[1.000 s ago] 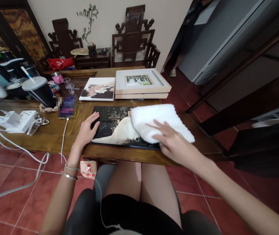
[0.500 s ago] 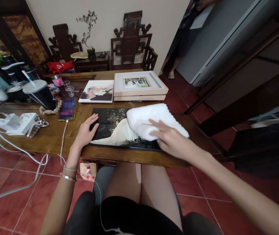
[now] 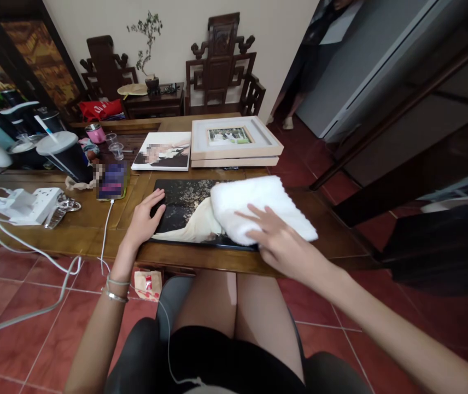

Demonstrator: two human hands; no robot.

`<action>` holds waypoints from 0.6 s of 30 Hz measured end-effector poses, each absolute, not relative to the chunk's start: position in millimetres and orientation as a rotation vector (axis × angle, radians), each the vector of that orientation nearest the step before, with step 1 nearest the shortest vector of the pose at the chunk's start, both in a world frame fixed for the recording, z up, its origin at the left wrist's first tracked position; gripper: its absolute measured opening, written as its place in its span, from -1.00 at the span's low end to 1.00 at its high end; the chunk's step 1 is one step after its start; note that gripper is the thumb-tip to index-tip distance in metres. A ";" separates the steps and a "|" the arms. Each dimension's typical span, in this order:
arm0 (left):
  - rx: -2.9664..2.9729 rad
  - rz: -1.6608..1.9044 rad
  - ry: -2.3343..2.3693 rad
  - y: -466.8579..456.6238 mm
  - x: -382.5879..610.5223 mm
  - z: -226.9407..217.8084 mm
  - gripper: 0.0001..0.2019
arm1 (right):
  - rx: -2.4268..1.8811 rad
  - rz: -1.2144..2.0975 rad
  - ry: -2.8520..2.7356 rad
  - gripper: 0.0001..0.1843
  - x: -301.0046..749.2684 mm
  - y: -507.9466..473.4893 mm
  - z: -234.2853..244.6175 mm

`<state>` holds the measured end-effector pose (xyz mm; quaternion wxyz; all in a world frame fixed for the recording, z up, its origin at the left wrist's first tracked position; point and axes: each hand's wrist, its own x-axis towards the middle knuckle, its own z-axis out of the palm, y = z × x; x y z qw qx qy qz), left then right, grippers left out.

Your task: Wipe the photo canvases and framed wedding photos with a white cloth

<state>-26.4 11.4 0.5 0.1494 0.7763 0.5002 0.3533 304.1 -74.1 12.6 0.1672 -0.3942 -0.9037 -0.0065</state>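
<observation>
- Photo panel (image 3: 187, 200) lies flat on the wooden table (image 3: 201, 260), which runs out to both sides of the hands; the panel stretches from under the left hand (image 3: 146, 219) toward the right hand (image 3: 277, 241), and its uncovered part shows a cream gown against dark foliage.
- Two pale-wood picture frames (image 3: 238, 154) are stacked on the table beyond the right hand, the top one holding a small outdoor photo in a wide white mount.
- White towel (image 3: 261, 194) sits beneath the right hand, covering the right part of the panel, its wavy edge spreading out past that hand's right side.
- White-edged photo print (image 3: 176, 150), partly blurred, lies beyond the left hand, just beside the frames.
- Right hand rests on top of the towel with its fingers spread apart.
- Left hand lies flat on the panel's left end, thumb well apart from the fingers.
- White power strip (image 3: 41, 205) lies well to the left of the left hand.
- Dark lidded cup (image 3: 72, 156) with a straw stands beyond and left of that hand.
- Phone (image 3: 113, 178), partly blurred, lies nearer its left side, a white cable (image 3: 106, 224) plugged in.
- Pink mug (image 3: 97, 133) stands farther beyond the left hand.
- Small clear plastic cups (image 3: 116, 151) stand between the mug and the print.
</observation>
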 end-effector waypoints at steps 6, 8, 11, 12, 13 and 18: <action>2.258 0.989 1.432 12.8 -27.9 -0.7 -0.61 | -1.009 -0.085 -2.539 -0.62 286.5 -138.4 13.3; 2.266 0.981 1.423 13.4 -28.4 -1.5 -0.60 | -1.017 -0.062 -2.582 -0.60 286.6 -125.9 18.8; 2.264 0.979 1.413 14.0 -29.0 -2.8 -0.58 | -1.150 -0.011 -2.609 -0.54 288.6 -85.3 29.9; 2.261 0.982 1.411 14.1 -29.2 -3.2 -0.58 | -1.200 -0.007 -2.602 -0.52 289.1 -68.6 33.0; 2.256 0.985 1.407 14.1 -29.3 -3.6 -0.58 | -1.248 -0.013 -2.589 -0.51 289.4 -51.4 35.3; 2.232 1.006 1.412 12.9 -29.1 -3.2 -0.61 | -1.493 -0.053 -2.579 -0.47 288.3 17.7 36.9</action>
